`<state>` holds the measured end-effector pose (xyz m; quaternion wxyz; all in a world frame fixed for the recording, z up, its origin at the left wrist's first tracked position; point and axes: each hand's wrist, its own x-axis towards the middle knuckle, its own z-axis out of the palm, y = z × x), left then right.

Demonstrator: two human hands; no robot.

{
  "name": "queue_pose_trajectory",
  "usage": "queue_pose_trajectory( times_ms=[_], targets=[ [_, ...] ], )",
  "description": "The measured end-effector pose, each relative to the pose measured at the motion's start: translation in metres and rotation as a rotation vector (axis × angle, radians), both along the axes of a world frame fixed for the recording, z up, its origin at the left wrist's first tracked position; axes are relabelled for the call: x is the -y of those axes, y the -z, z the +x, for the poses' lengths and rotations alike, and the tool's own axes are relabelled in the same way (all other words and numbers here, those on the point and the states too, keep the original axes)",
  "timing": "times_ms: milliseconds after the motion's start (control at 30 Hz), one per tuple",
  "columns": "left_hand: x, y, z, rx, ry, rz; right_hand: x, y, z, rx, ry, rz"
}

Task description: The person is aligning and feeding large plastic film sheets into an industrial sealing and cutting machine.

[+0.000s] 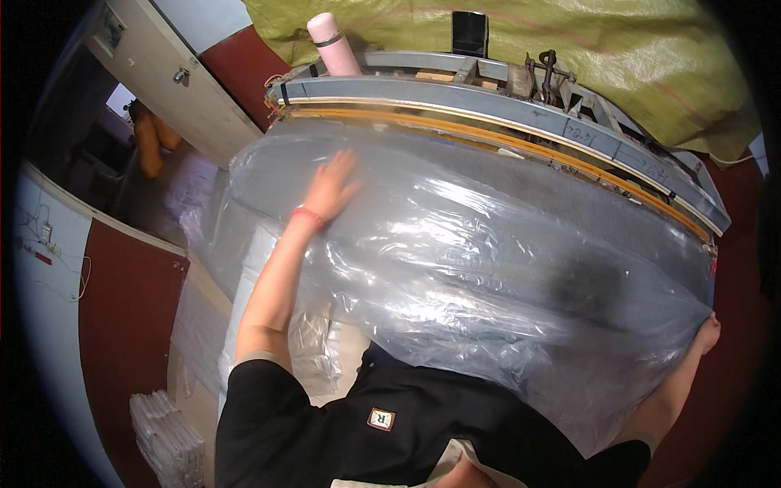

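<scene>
A wide sheet of clear plastic film [455,260], creased and shiny, lies across the work table and hangs down over its near edge against my body. My left hand [332,189] rests flat on the film toward the far left, fingers stretched out, a red band round the wrist. Far out to the right, my right hand [709,332] is closed on the film's corner and pulls it taut. Whether the film is one layer or a bag, I cannot tell.
Along the table's back runs a long grey metal bar [504,102] with an orange strip [488,130]. Behind it stand a pink bottle [333,45], a black phone [470,32] and a yellow-green woven sheet [618,57]. A stack of folded plastic [167,435] lies lower left, near an open door [175,77].
</scene>
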<state>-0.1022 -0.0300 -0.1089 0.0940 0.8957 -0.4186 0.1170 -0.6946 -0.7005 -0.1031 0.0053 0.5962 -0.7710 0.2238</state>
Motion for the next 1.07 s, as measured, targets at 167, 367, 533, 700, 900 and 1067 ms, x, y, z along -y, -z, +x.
queue_pose_trajectory(
  times_ms=[167,367,533,700,900,1067],
  targets=[
    [0.025,-0.007,0.039,0.069,-0.170,-0.255,0.043,0.029,-0.070,0.691,-0.284,-0.186],
    [0.028,-0.008,0.058,0.027,-0.331,-0.456,0.040,0.023,-0.101,0.821,-0.375,-0.251],
    [0.018,-0.011,0.075,0.162,-0.174,-0.618,0.053,-0.012,-0.071,0.412,-0.244,-0.239],
    [0.011,-0.015,0.112,0.093,-0.346,-0.861,0.036,-0.033,0.035,0.266,-0.269,-0.418],
    [-0.034,0.039,0.192,-0.099,-0.577,-1.001,0.085,0.042,0.113,0.505,-0.446,-0.535],
    [-0.017,0.054,0.241,-0.264,-0.499,-1.108,0.071,0.025,0.157,0.569,-0.451,-0.545]
  ],
)
